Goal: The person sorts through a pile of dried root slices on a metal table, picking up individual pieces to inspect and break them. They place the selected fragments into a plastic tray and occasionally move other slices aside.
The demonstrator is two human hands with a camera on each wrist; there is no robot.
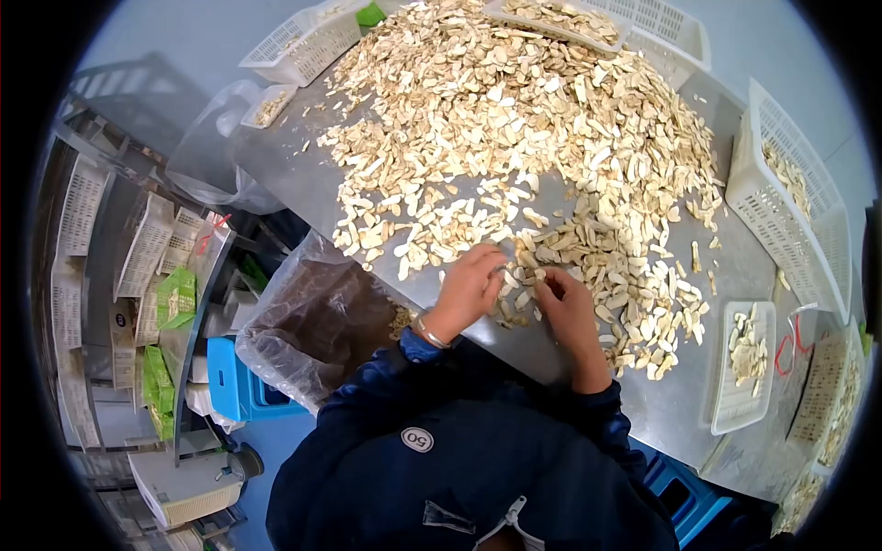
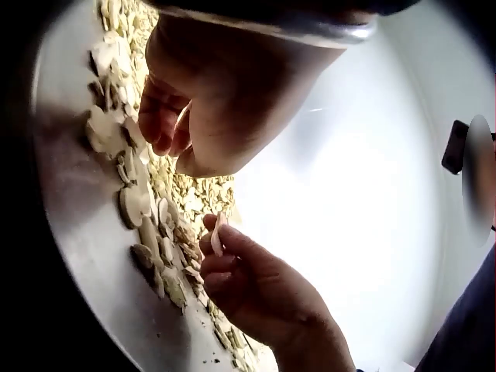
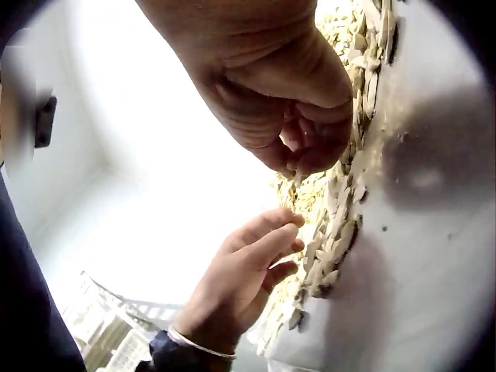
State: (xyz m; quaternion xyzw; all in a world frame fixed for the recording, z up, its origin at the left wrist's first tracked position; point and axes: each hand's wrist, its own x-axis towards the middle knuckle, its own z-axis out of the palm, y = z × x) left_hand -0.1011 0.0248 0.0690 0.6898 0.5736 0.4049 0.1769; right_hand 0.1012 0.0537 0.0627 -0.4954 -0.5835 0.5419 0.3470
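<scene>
Pale dried mushroom slices lie heaped in a large pile (image 1: 514, 110) on a metal table (image 1: 661, 413). My right hand (image 1: 568, 317) is at the near edge of the pile, thumb and fingertips pinching one pale slice (image 2: 218, 239), which shows best in the left wrist view. Just to its left, my left hand (image 1: 462, 292) reaches over the same edge with fingers loosely bent. No slice shows in the left hand, though its fingertips are partly hidden. Darker slices (image 1: 570, 243) lie just beyond both hands.
At right stand a white basket (image 1: 790, 216) and a shallow white tray (image 1: 719, 404) holding slices. More baskets (image 1: 308, 50) stand along the far side. A plastic-lined bin (image 1: 299, 312) is below the table at left, beside a blue stool (image 1: 223, 376).
</scene>
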